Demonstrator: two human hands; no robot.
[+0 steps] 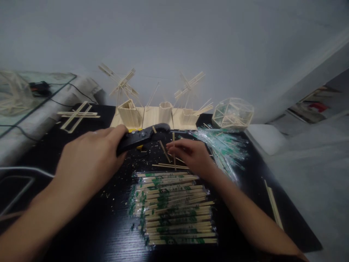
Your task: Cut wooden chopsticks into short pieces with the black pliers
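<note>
My left hand (91,151) is wrapped round black hand shears (139,137) that have yellow parts and a curved dark jaw pointing right. A short bit of wood (154,129) shows at the jaw. My right hand (191,154) pinches a thin wooden stick (174,151), held roughly upright just right of the shears and apart from them. Between the hands lies a short loose stick (164,151). Below them, a row of wrapped chopsticks (177,207) in clear sleeves with green print covers the near part of the black table (109,225).
Wooden boards (152,118) with stick-built holders and windmill-like frames stand at the back. To the right are a faceted stick-framed bowl (233,113) and a heap of plastic sleeves (223,145). Crossed sticks (79,115) lie left; loose sticks (273,203) lie near the right edge.
</note>
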